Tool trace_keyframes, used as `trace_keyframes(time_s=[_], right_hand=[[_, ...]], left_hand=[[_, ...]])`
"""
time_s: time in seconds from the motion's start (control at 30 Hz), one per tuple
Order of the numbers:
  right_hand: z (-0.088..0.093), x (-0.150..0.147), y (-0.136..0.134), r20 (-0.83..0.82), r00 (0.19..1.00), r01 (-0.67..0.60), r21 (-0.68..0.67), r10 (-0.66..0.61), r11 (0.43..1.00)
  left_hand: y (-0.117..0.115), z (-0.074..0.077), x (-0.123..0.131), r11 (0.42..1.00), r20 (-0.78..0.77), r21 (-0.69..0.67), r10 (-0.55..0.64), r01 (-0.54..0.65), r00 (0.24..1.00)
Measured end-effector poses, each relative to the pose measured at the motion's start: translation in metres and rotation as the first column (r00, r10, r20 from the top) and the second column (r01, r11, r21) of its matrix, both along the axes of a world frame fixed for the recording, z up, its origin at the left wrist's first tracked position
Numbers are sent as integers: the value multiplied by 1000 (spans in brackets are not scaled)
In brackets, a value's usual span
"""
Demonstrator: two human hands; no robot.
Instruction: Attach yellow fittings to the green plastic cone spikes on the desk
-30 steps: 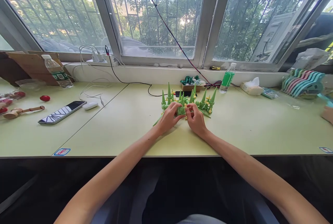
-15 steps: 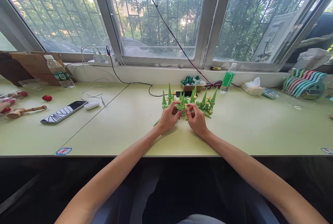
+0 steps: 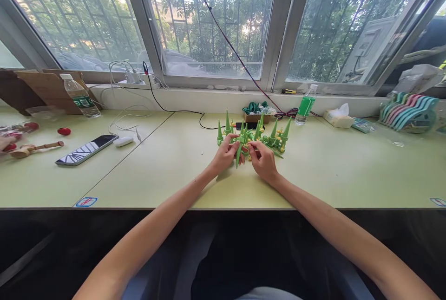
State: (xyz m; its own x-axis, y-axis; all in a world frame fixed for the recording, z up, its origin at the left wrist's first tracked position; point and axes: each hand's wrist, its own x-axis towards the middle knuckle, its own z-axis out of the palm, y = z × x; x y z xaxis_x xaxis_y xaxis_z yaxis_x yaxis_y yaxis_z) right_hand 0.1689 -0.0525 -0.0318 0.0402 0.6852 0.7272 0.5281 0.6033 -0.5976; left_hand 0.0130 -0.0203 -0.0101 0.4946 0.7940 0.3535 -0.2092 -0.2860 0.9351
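Observation:
A cluster of green plastic spikes with small yellow parts (image 3: 275, 138) stands upright on the pale green table (image 3: 174, 170), just beyond my hands. My left hand (image 3: 225, 157) is closed around one green spike (image 3: 239, 152) that now points down toward the table. My right hand (image 3: 263, 160) pinches the top end of the same piece, where a small yellow part sits. Both hands meet at the near edge of the cluster.
A phone (image 3: 86, 150), a white mouse (image 3: 123, 141) and cables lie at left, with a water bottle (image 3: 79, 95) and cardboard behind. A green bottle (image 3: 305, 104), a tissue pack (image 3: 336, 116) and a coloured rack (image 3: 407, 112) stand along the right back. A black cable crosses the window.
My left hand has lifted one spike off the table and turned it so its tip points down. The right hand has stayed on the piece's top end. The view shifted slightly.

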Motion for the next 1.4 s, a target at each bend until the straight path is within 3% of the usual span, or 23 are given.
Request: trace_keyframes(time_s=[0.43, 0.93, 1.17, 1.4], right_hand=[[-2, 2, 0, 18, 999, -36, 15, 35, 999], [-2, 0, -1, 30, 997, -69, 93, 66, 993], [-4, 0, 0, 16, 997, -76, 62, 75, 995], [-2, 0, -2, 49, 995, -91, 31, 90, 995]], left_hand=[[1, -2, 1, 1000, -108, 1, 21, -21, 994], [0, -3, 0, 1000, -91, -19, -9, 8, 996], [-2, 1, 1, 997, -43, -75, -24, 21, 999], [0, -3, 1, 999, -58, -31, -17, 15, 998]])
